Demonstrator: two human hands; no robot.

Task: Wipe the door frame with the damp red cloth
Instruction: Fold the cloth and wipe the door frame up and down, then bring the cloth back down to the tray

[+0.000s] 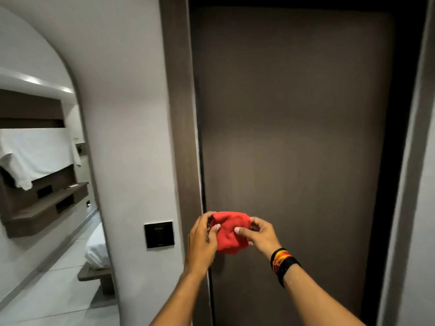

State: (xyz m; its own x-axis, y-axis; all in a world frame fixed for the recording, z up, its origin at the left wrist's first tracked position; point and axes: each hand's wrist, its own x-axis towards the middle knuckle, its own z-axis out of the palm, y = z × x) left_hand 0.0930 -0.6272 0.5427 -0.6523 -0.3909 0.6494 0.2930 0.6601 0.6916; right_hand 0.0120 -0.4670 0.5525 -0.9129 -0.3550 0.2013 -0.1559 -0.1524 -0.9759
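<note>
A bunched red cloth (229, 232) is held up in front of the closed dark brown door (294, 137). My left hand (203, 238) pinches its left edge and my right hand (257, 234) pinches its right edge, thumbs on the front. The brown door frame (180, 114) runs vertically just left of the cloth, beside my left hand; its right side (409, 161) stands at the far right. The cloth does not touch the frame or the door. My right wrist wears black, yellow and red bands.
A black wall switch plate (159, 234) sits on the white wall left of the frame. Through an arched opening on the left are a wooden wall shelf (47, 205), a hanging white sheet (35, 154), a bed corner (97, 245) and pale floor tiles.
</note>
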